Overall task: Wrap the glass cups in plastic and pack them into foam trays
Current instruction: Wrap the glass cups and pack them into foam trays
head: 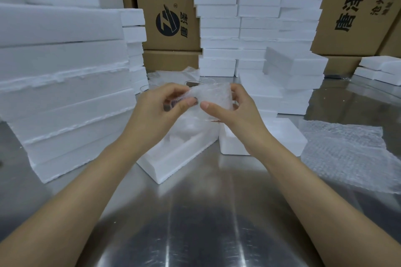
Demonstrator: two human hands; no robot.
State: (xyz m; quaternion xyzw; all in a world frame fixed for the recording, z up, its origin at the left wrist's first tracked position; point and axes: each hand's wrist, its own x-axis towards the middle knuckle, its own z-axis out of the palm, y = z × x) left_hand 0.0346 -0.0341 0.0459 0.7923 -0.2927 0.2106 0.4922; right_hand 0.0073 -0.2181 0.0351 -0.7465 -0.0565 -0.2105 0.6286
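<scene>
1. Head view, looking down over a shiny steel table (206, 223). Two bare forearms reach in from 7 and 5 o'clock, and the hands meet just above the middle of the picture.
2. Between the hands, held in the air, is a glass cup (217, 104) swathed in clear bubble wrap (213, 93). The glass shows only faintly through the wrap, and its tilt cannot be told.
3. The left hand (160, 104) pinches the wrap's loose left end between the thumb and curled fingers.
4. The right hand (234, 112) grips the wrapped cup. Its thumb lies across the near side and its fingers curl round the far side.
5. At 6 o'clock from the hands, directly beneath them, an open white foam tray (180, 158) sits at an angle on the table. Something pale lies in its hollow, too blurred to name.
6. At 3 o'clock from the tray, just beside it, lies a second foam piece (282, 134).
7. At 4 o'clock from the hands, flat bubble wrap sheets (347, 154) lie piled on the table.
8. At 12 o'clock, just behind the hands, bare glasses (193, 83) stand upright, with crumpled plastic film (173, 73) beyond them.
9. At 9 o'clock rises a tall foam stack (65, 93). At 12 to 1 o'clock stand further foam columns (249, 17).
10. Brown cardboard boxes (169, 6), printed with a black logo and characters, line the back.
</scene>
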